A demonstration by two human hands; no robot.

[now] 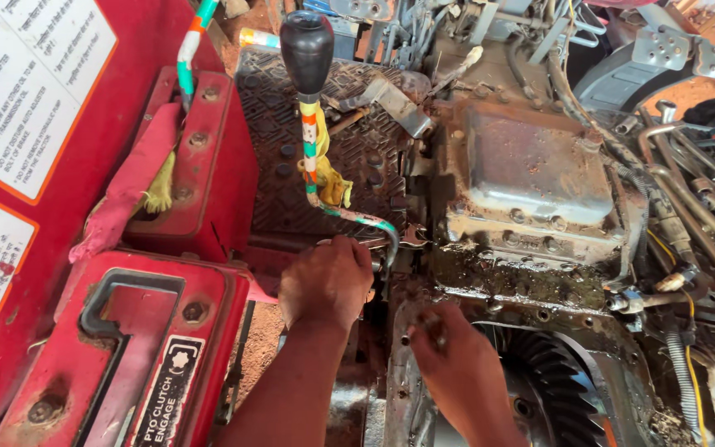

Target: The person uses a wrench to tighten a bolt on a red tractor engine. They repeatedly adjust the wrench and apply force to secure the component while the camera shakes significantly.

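Greasy housing (614, 364) already open, gear (548, 381) exposed; left hand (328, 281) gripping spanner (403, 238), right hand (448, 352) pinching bolt (434, 324); cover (531, 161) still bolted on.

left hand (327, 281): knuckles up, fingers curled shut in a fist, forearm reaching forward | right hand (450, 358): lower, just beside it, fingers (434, 324) bent, pinching
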